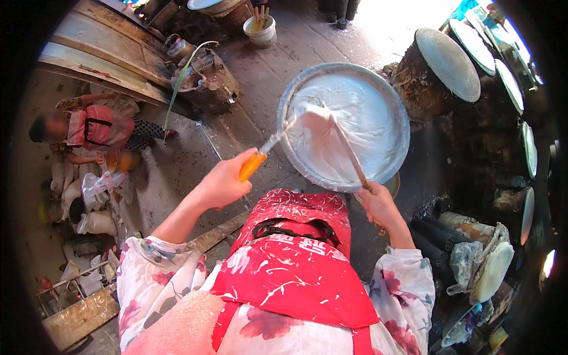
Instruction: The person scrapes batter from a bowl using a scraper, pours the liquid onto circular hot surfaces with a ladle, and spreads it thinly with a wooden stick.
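A wide metal basin (404, 128) filled with thick white batter (366, 113) stands on the floor before me. My left hand (224, 183) grips the orange handle of a tool (252, 167) that looks like a scraper. Its coated blade reaches over the basin's left rim to the batter-covered head of a wooden paddle (353, 155). My right hand (380, 206) is closed round the paddle's shaft near the basin's front rim. Batter clings to the paddle's head (316, 119) and hides its shape. White splashes mark my red apron (293, 284).
At the left, another person in a pink apron (101, 126) stands by several sacks (95, 222). A white bucket with wooden handles (262, 34) and a stove-like block (213, 86) lie beyond. Large round lids (448, 64) line the right, with black perforated cylinders (432, 235) nearer me.
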`<state>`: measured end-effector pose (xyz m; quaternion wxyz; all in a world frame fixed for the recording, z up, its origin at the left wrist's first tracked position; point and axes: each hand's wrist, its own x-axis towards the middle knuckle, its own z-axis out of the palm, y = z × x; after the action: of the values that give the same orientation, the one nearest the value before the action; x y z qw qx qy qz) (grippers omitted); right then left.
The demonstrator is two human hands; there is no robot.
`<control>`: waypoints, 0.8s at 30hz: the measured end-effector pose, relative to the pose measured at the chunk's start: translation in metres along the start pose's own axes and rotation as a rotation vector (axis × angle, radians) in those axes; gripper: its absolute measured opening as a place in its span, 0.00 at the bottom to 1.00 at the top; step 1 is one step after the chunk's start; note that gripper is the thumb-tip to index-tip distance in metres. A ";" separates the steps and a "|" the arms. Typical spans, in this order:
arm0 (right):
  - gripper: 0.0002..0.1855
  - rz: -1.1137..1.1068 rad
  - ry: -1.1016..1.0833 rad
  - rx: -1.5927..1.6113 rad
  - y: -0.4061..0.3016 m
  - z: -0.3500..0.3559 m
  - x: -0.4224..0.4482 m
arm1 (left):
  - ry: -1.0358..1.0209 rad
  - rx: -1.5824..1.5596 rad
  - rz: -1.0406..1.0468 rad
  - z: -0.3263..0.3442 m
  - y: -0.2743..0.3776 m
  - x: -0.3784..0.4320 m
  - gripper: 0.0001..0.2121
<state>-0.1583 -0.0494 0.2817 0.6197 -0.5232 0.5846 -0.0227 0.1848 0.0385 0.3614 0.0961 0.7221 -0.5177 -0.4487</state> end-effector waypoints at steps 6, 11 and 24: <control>0.20 -0.136 0.263 -0.431 0.045 -0.071 0.044 | 0.338 0.380 0.056 0.009 0.049 0.029 0.33; 0.20 -0.008 0.236 -0.840 0.110 -0.126 0.057 | 0.401 0.258 -0.029 0.066 0.060 0.054 0.34; 0.16 -0.311 0.285 -0.754 0.099 -0.159 0.023 | 0.392 -0.936 -0.093 0.190 0.078 0.038 0.29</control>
<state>-0.3277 -0.1186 0.2353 0.2874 -0.7867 0.5456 0.0275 -0.0062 0.0341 0.2773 0.4846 0.6944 -0.2008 -0.4925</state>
